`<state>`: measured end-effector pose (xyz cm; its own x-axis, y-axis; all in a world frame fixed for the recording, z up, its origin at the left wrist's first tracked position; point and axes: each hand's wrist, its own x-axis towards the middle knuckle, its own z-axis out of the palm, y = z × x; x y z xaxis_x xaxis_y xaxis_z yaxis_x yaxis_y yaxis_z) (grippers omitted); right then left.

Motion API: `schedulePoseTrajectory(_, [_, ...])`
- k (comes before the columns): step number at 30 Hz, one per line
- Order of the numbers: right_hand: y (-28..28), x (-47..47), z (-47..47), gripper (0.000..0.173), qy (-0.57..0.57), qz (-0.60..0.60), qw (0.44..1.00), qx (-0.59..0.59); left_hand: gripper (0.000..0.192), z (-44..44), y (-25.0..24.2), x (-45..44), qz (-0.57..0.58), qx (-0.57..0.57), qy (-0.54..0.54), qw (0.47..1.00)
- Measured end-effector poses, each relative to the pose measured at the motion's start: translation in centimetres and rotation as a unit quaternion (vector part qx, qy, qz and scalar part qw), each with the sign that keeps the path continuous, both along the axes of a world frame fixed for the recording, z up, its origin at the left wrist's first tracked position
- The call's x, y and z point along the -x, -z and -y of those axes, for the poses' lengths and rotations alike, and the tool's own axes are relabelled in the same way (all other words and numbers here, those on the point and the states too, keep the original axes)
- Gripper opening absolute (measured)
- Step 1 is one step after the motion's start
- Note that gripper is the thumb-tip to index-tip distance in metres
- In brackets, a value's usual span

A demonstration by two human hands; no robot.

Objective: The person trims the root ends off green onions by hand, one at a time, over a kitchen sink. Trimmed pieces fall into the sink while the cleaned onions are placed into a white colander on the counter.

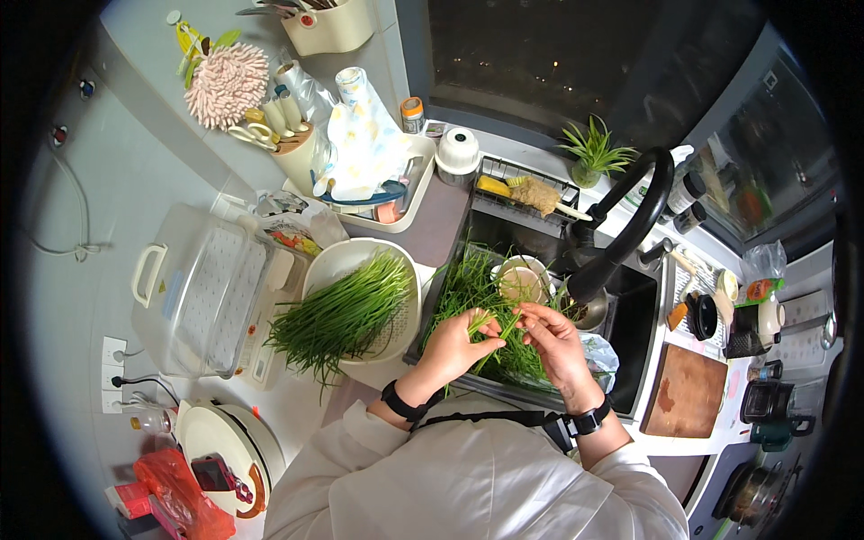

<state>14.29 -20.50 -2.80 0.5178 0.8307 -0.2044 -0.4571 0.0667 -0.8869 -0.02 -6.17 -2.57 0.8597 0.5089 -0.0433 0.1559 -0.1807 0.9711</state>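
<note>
Over the black sink [631,378], my left hand [453,347] is closed around a small bunch of garlic chives [480,320], its pale cut ends poking up past the fingers. Thumb and forefinger of my right hand [559,351] pinch a chive stem [514,325] just right of that bunch. Beneath both hands, loose chives [466,283] lie tangled across the left part of the sink. A white perforated basket [398,334] to the left bears a thick heap of aligned chives [351,304], some hanging over its rim.
Stacked bowls [523,280] and a clear plastic bag [599,361] sit in the sink. The black faucet [624,233] arches over its right side. A wooden cutting board [685,391] lies to the right. Left of the basket stands a clear lidded steamer [202,297].
</note>
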Motion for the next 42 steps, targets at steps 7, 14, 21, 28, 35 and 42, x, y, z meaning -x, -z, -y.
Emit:
schedulePoseTrajectory(7, [0.6,1.2,-1.0,0.014,0.007,0.033,0.997,0.069,0.022,0.1,0.0,0.6,-0.001,-0.041,-0.015,0.999])
schedulePoseTrajectory(14, [1.2,0.6,-0.8,0.006,-0.034,0.121,0.988,0.093,0.015,-0.6,0.0,1.0,0.017,-0.07,-0.045,0.996])
schedulePoseTrajectory(21, [0.4,0.9,-0.8,0.005,-0.032,0.025,0.993,0.111,0.027,-0.7,0.0,0.8,0.039,-0.183,-0.159,0.969])
schedulePoseTrajectory(28, [1.6,1.2,-0.7,0.006,-0.06,0.04,0.991,0.113,0.028,0.1,0.7,1.6,-0.053,-0.032,-0.022,0.998])
schedulePoseTrajectory(35, [1.2,-0.2,-0.7,0.012,0.041,0.034,0.992,0.113,0.02,-0.6,2.0,1.8,-0.037,0.079,0.008,0.996])
schedulePoseTrajectory(42, [1.6,0.3,-1.2,0.013,-0.065,0.028,0.987,0.143,0.018,-0.6,0.9,1.8,-0.058,-0.048,0.033,0.997])
